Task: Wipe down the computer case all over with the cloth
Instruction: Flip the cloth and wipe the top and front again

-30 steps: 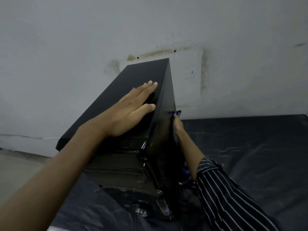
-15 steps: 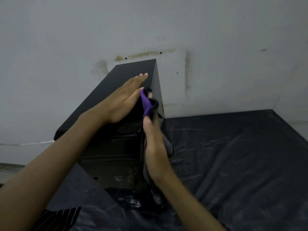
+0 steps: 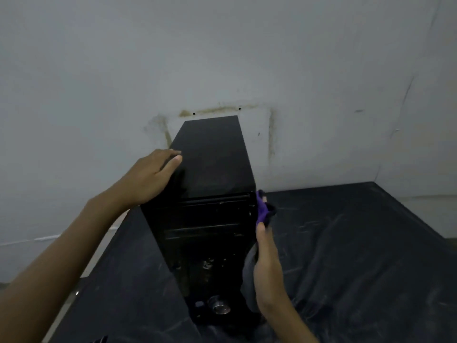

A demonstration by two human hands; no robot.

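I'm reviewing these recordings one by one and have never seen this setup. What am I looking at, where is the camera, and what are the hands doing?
There is no machine here. A person is working with bare hands. The single picture comes from a wide-angle camera worn on the person's head, looking forward and down, which is why both arms reach in from the bottom edge.

The tall black box is a computer case. It stands on a surface covered with a black sheet, in front of a stained wall.

The left hand rests on the left edge of the case's top, apparently to steady it. The right hand holds a purple cloth against the case's upper right front corner, which fits the job of wiping it down.
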